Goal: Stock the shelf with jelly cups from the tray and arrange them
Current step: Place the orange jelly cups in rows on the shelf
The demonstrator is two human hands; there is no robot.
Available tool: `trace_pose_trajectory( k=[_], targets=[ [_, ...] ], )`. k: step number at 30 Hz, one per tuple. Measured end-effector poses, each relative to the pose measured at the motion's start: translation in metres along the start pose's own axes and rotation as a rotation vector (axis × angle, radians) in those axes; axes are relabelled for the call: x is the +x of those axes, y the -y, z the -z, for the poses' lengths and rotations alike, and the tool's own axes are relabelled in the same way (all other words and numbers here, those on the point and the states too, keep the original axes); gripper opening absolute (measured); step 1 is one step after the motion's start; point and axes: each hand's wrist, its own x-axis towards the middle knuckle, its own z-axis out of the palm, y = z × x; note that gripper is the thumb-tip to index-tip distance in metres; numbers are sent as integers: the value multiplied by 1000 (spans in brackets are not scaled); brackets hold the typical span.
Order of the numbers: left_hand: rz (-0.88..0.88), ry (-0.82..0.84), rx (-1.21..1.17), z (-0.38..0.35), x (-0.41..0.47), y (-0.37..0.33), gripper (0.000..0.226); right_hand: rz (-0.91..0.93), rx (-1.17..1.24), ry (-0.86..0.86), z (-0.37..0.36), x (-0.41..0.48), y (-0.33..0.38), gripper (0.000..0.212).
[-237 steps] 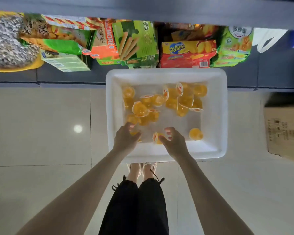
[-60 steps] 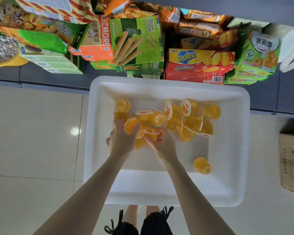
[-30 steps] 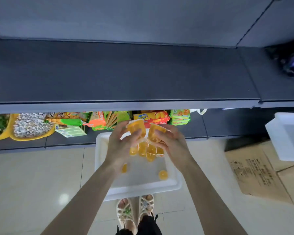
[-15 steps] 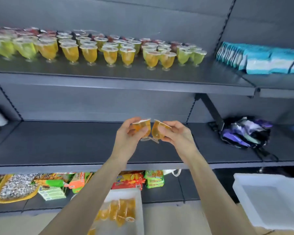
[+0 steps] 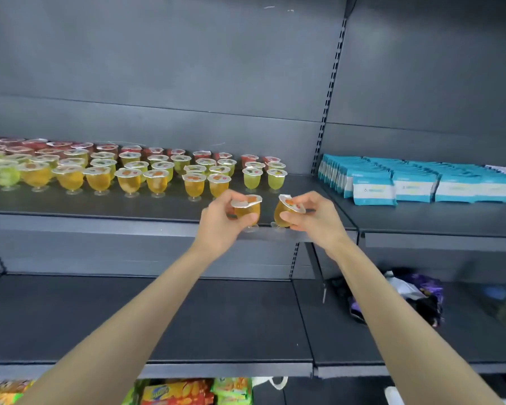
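Now lifted to the edge of the stocked shelf [image 5: 100, 206], left hand [image 5: 221, 222] fingers clamp one jelly cup [image 5: 247, 211], right hand [image 5: 311, 219] fingers clamp the other cup [image 5: 284, 213] at its 3 o'clock.

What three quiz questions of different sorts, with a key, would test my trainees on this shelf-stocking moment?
1. True or false: the left hand grips an orange jelly cup and the right hand grips a second orange cup.
2. What lies to the right of the stocked cups, beyond the upright of the shelf? A. blue packets B. bottles C. tins
3. Fill in: the back row of stocked cups is ___ in colour.

Key: 1 true; 2 A; 3 red.
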Motion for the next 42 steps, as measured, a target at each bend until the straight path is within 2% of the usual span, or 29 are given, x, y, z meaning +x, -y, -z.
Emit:
trace_pose_trajectory(
  k=[8, 13, 17, 32, 37, 42],
  targets=[
    [50, 13, 171, -23, 71, 25, 34, 69, -325, -55, -11, 71, 0, 30],
    [13, 71, 388, -33, 103, 34, 37, 116, -483, -67, -19, 100, -8, 33],
    [8, 87, 485, -42, 114, 38, 39, 114, -519, -62, -24, 115, -15, 30],
    [-21, 109, 600, -46, 114, 38, 38, 173, -658, 8, -27, 123, -20, 20],
    [-15, 201, 631, -39, 110, 32, 47, 129, -703, 28, -25, 120, -12, 26],
    [-55, 222, 716, -16, 101, 16, 53, 94, -750, 102, -19, 108, 4, 45]
  ],
)
